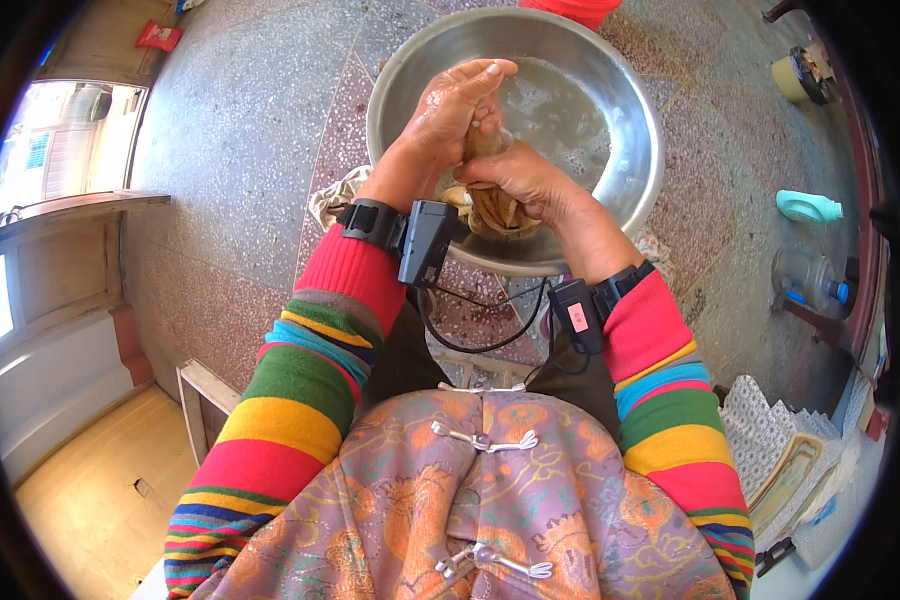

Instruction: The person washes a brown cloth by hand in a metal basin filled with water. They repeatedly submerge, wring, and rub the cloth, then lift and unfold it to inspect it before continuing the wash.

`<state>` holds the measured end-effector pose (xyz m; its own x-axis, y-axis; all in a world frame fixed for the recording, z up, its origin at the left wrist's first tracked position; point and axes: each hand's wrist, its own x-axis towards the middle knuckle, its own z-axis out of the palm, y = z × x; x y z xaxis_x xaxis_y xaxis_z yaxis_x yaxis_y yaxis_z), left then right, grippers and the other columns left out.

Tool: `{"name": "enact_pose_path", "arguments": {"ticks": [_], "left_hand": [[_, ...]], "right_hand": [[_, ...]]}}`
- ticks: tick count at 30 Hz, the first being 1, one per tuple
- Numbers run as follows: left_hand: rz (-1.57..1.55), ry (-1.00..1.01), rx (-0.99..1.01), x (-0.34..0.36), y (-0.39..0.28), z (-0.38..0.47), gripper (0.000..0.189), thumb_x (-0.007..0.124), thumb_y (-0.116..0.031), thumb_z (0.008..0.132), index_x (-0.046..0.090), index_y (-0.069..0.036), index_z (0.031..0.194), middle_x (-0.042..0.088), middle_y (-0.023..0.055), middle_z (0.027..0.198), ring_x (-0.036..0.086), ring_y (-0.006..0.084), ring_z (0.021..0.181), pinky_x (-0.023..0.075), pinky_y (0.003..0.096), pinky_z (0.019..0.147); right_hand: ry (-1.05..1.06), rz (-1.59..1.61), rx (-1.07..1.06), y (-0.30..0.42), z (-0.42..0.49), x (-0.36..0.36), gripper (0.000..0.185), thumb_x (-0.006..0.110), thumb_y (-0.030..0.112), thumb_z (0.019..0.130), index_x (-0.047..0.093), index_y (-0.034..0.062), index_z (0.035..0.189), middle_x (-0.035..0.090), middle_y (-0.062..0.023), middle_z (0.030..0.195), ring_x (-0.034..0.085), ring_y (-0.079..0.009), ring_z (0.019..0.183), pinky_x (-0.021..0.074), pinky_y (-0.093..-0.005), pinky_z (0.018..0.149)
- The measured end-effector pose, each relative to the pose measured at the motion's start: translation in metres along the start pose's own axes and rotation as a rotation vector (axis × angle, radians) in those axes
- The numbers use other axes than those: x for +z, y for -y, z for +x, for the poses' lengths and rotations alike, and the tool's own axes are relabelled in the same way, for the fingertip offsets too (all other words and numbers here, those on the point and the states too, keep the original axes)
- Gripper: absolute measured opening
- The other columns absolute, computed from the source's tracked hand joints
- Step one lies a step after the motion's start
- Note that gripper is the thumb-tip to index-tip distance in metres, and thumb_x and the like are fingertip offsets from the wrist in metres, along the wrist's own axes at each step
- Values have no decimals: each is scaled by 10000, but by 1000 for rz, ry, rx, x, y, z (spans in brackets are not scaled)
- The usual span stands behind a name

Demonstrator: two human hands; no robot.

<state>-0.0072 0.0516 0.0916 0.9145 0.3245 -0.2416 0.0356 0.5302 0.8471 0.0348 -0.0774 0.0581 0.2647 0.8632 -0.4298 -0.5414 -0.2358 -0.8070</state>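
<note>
Over a round metal basin [641, 150] on the floor, my two hands grip a wet brown cloth [502, 210]. My left hand [461, 105] is the higher one in the picture, its fingers curled around the upper end. Just below it, my right hand [521, 176] closes on the cloth's middle, and the loose folds hang out beneath. A paler bit of fabric [456, 197] shows beside these folds. Cloudy water [555, 112] with some foam lies in the basin. Part of the cloth is hidden by my fingers.
A crumpled pale cloth [337, 196] lies left of the basin, and a patterned cloth [654, 255] lies right. A red bucket [574, 7] stands behind. Farther right are a mint-green bottle [806, 206] and a clear plastic jug [802, 276]. A black cable [487, 349] links my wrist devices.
</note>
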Motion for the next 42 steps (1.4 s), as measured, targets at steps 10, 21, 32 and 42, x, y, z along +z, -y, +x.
{"name": "enact_pose_path", "arguments": {"ticks": [10,21,32,42], "left_hand": [[148,-346,101,7,14,3,206,577,-168,939,583,38,943,443,14,589,403,116,460,353,272,438],[109,-203,80,3,3,-22,478,640,-335,917,519,19,1215,621,102,976,580,172,855,482,307,758],[-9,-63,-144,-12,13,-44,379,565,-303,968,570,1,1194,645,85,1134,609,179,1057,452,340,965],[-396,-156,-189,-31,4,-40,462,579,-297,944,512,26,1267,593,143,1242,576,260,1151,439,417,1017]], "right_hand": [[-290,-1158,-301,-21,28,5,402,573,446,829,656,81,976,674,-229,932,647,-385,913,507,-449,783],[-396,-709,-385,-2,0,6,347,691,214,747,656,55,1054,685,-200,946,653,-361,951,508,-433,812],[-190,-190,-307,13,-38,-23,417,639,-1,832,530,-12,1234,633,-29,1090,622,-152,945,512,-318,870],[-289,292,-254,42,-54,-44,351,629,69,877,561,-5,1213,642,-93,1134,618,-192,1029,486,-345,934]]}}
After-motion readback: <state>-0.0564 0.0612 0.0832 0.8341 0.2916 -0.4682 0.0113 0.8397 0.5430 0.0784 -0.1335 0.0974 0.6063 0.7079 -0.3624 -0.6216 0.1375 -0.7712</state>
